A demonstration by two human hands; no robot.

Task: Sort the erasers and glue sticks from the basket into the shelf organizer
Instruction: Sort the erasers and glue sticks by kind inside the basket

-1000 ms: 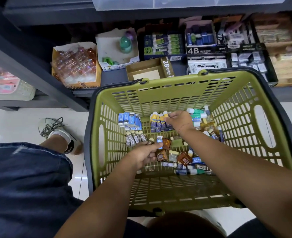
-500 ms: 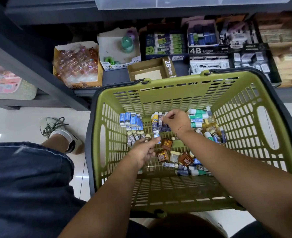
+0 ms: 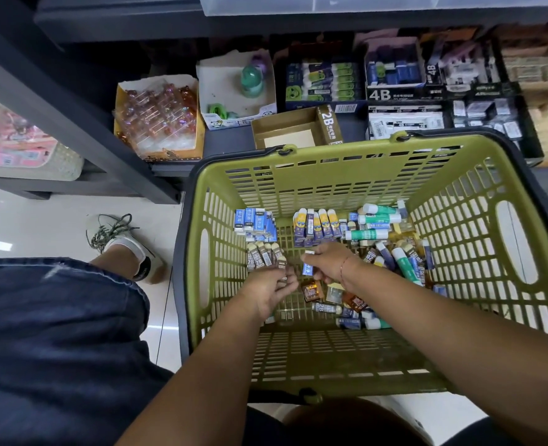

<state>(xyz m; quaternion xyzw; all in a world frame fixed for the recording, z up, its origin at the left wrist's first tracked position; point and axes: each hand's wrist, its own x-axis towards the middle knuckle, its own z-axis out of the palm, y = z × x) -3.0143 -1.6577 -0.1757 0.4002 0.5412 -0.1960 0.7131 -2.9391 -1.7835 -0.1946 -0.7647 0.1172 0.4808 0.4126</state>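
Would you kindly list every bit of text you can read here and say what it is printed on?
"2B": flap of the open gold carton.
"4B": front of the dark display box.
"2B": brown-sleeved erasers in the green basket.
"2B": loose eraser on the basket floor.
All other print, such as on the blue erasers and glue sticks, is too small or blurred to read.

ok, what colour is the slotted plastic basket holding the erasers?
The slotted plastic basket is olive green, dark rim; head view shows it.
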